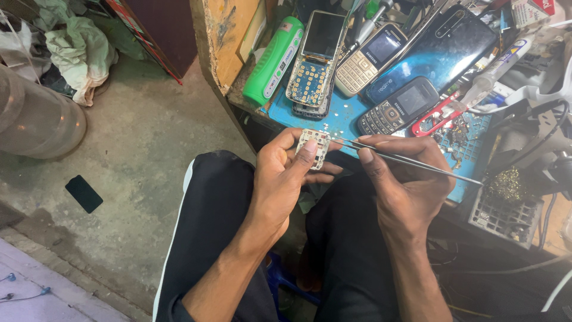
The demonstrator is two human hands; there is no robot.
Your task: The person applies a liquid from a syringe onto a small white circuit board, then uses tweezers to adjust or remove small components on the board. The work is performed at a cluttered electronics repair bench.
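My left hand (286, 173) pinched a small white keypad circuit board (314, 146) between thumb and fingers, held above my lap at the desk (221, 36) edge. My right hand (405, 179) gripped metal tweezers (405, 160), closed around them, tips touching the board's right edge. Beyond, on the blue mat (345, 116): an opened phone with exposed blue keypad board (314, 62); a gold keypad phone (369, 59); a dark keypad phone (398, 106); a blue smartphone back (441, 50); a green cylindrical torch (273, 59); a red-handled tool (435, 116). Right of these, a grey tray (503, 217) held brass wool. A black slab (84, 194) lay on the concrete floor (137, 155).
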